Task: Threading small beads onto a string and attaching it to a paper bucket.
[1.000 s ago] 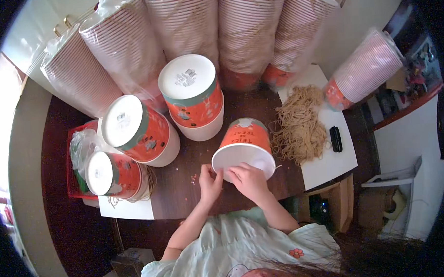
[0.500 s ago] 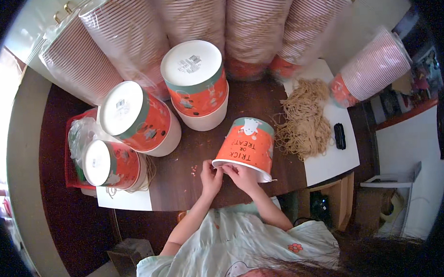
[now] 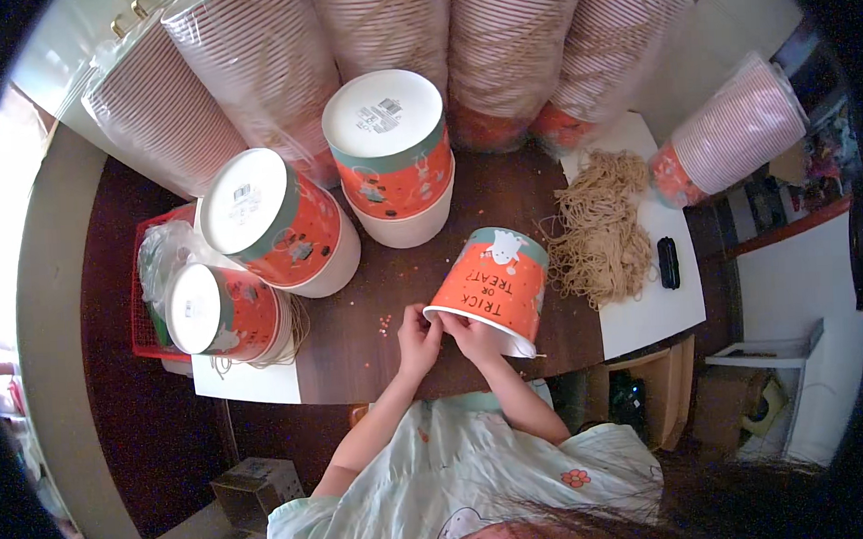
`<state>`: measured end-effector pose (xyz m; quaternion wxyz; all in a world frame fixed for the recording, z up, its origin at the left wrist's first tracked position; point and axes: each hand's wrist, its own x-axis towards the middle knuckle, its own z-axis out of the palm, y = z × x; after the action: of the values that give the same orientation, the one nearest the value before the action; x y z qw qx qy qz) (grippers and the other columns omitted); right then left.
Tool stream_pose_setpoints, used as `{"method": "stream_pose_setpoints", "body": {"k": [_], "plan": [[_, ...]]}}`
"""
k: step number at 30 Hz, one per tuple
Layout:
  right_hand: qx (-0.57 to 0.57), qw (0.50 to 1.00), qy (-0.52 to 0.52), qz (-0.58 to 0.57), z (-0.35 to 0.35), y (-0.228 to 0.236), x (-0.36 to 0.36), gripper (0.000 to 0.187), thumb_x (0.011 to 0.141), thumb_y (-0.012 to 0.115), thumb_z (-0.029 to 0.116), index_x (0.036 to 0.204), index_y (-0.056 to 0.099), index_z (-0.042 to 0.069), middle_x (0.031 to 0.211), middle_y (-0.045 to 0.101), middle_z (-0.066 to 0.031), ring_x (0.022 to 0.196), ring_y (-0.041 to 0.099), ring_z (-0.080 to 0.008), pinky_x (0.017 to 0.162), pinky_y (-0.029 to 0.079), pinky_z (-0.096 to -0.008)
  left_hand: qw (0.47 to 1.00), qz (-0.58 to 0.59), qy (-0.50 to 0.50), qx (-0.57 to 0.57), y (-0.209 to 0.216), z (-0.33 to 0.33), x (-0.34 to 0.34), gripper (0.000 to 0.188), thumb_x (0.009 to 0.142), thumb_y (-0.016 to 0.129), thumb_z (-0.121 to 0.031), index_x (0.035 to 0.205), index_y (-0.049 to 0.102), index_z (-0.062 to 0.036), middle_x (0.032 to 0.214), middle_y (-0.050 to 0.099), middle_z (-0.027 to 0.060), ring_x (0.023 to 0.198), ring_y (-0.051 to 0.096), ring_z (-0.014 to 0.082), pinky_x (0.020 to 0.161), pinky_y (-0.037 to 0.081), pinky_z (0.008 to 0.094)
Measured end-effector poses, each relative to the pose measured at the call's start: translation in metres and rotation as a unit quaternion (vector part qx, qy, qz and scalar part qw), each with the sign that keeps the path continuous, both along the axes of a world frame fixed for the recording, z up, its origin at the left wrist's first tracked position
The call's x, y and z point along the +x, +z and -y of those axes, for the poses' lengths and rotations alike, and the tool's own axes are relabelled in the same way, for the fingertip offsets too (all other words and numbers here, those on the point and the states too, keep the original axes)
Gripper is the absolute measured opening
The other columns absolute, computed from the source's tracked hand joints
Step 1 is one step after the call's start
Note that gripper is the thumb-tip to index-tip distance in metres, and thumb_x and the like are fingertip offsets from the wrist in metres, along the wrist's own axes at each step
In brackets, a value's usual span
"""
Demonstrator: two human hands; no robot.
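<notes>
An orange paper bucket [image 3: 485, 284] with a green band and a white ghost figure lies tilted at the table's front, its open mouth toward me. My left hand [image 3: 418, 345] pinches the left end of its white rim. Right beside it, my right hand [image 3: 468, 337] is closed at the same rim, its fingertips partly inside the mouth. Whatever small thing the fingertips hold there is hidden. At the rim's right end a short cord end [image 3: 539, 356] sticks out.
Upside-down bucket stacks [image 3: 388, 161] stand at the left and centre. Tall wrapped bucket stacks [image 3: 509, 54] line the back. Tangled tan cord [image 3: 598, 228] lies on white board at right, beside a black object [image 3: 668, 263]. A red basket [image 3: 143, 325] sits at far left.
The whole view has shifted slightly. The bucket is turned a little more, and both hands stay at its rim with nearly the same grip.
</notes>
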<state>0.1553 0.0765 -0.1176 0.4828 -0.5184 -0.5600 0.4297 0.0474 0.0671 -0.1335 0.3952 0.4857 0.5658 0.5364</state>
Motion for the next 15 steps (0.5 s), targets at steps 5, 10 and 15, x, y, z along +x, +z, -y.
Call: {"method": "stream_pose_setpoints", "body": {"k": [5,10,15], "plan": [[0.004,0.999,-0.033,-0.034,0.0,-0.008,0.001,0.015,0.08,0.06,0.014,0.089,0.059,0.002,0.083,0.059,-0.0013,0.073,0.056,-0.008,0.062,0.045,-0.0218,1.0,0.008,-0.003,0.01,0.004,-0.001,0.002,0.017,0.08,0.058,-0.009,0.09,0.046,-0.0011,0.069,0.055,0.0035,0.06,0.05,0.0055,0.052,0.043,0.0202],[0.044,0.998,-0.044,-0.025,0.0,0.004,0.0,0.016,0.08,0.06,0.014,0.09,0.059,0.002,0.083,0.059,-0.0023,0.073,0.056,-0.0105,0.063,0.045,-0.0241,1.0,0.017,-0.005,-0.025,0.001,-0.001,0.001,0.017,0.08,0.058,-0.01,0.088,0.046,-0.001,0.069,0.056,0.0039,0.06,0.051,0.0053,0.051,0.043,0.0206],[0.008,0.998,-0.046,-0.05,0.001,0.002,-0.001,0.016,0.08,0.059,0.015,0.09,0.059,0.002,0.083,0.059,-0.0015,0.072,0.055,-0.0098,0.062,0.044,-0.0233,1.0,0.028,-0.003,0.001,-0.001,-0.001,0.002,0.017,0.08,0.058,-0.01,0.088,0.046,-0.0007,0.07,0.056,0.0044,0.06,0.051,0.0057,0.051,0.043,0.0213]]}}
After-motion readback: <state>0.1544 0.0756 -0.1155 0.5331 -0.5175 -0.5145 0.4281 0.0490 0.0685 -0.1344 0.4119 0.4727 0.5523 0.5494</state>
